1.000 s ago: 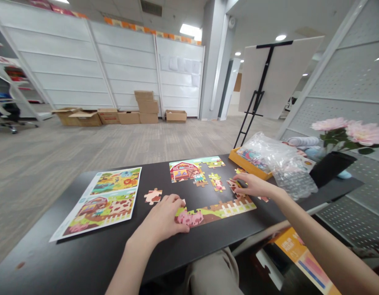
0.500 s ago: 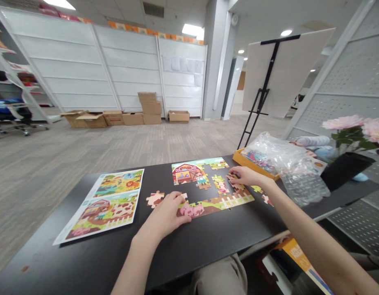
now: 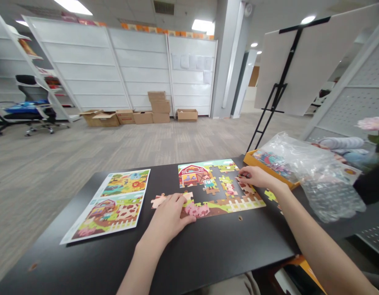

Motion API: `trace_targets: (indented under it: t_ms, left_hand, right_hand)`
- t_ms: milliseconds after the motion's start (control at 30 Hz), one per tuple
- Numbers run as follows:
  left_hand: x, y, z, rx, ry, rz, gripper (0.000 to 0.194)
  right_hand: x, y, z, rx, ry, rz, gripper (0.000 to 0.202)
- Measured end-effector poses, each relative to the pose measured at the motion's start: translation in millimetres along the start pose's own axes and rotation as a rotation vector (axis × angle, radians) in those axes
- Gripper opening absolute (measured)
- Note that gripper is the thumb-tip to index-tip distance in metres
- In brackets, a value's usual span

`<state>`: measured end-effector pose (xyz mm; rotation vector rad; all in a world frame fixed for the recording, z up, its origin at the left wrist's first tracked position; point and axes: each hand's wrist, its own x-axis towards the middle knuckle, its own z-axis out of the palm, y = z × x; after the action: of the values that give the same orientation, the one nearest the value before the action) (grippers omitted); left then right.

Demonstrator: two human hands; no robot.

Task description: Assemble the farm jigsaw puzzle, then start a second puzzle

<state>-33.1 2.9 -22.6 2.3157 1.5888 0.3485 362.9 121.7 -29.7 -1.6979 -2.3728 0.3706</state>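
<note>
A partly joined farm puzzle (image 3: 194, 174) lies on the black table, with dark gaps in its middle. My left hand (image 3: 171, 213) rests palm down at its lower left corner, fingers spread over pieces beside the pink pig (image 3: 198, 209). A loose pinkish piece (image 3: 157, 200) shows left of those fingers. At the puzzle's right side my right hand (image 3: 253, 177) has its fingertips pressed together on a brown piece (image 3: 246, 187). A green piece (image 3: 271, 195) lies near my right wrist. To the left is a printed sheet (image 3: 111, 205) with two pictures.
An orange box (image 3: 252, 157) of pieces, partly under clear plastic wrap (image 3: 318, 180), stands at the right rear. Behind it are a black easel (image 3: 271, 98) with a white board and rolled items. Cardboard boxes (image 3: 161, 107) stand against the far shelving.
The view has turned a little left, so the flowers are mostly out of frame. Both hands stay at nearly the same places on the puzzle; the left fingers now cover more of the loose piece.
</note>
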Motion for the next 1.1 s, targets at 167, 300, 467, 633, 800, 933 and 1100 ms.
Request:
trace_targets:
  t_ms: [167,300,467,633,800,933,1100]
  left_hand:
    - [1.6,-0.6,3.9,0.009,0.026,0.008,0.034]
    - [2.5,1.6,4.7,0.021,0.044,0.011,0.032]
    - [2.3,3.7,6.1,0.014,0.056,0.011,0.030]
    - [4.2,-4.6,8.8,-0.001,0.084,0.026,0.041]
    - [10.3,-19.7,0.5,-0.065,-0.002,0.013,0.066]
    - [16.6,-25.0,-9.6,-0.112,-0.076,-0.014,0.058]
    - [21.8,-23.5,-14.9,-0.102,-0.090,-0.029,0.052]
  right_hand:
    - [-3.8,0.7,0.9,-0.004,-0.005,0.003,0.047]
    - [-5.1,3.1,3.0,-0.009,0.011,0.000,0.048]
    - [-4.4,2.2,4.3,0.012,0.034,0.009,0.043]
    - [-6.5,7.3,3.1,0.044,0.019,0.010,0.047]
    - [-9.7,11.4,2.0,0.081,0.007,0.010,0.049]
    - [-9.1,8.2,3.0,0.148,0.019,0.006,0.043]
    - [-5.6,7.7,5.9,0.157,0.059,-0.020,0.040]
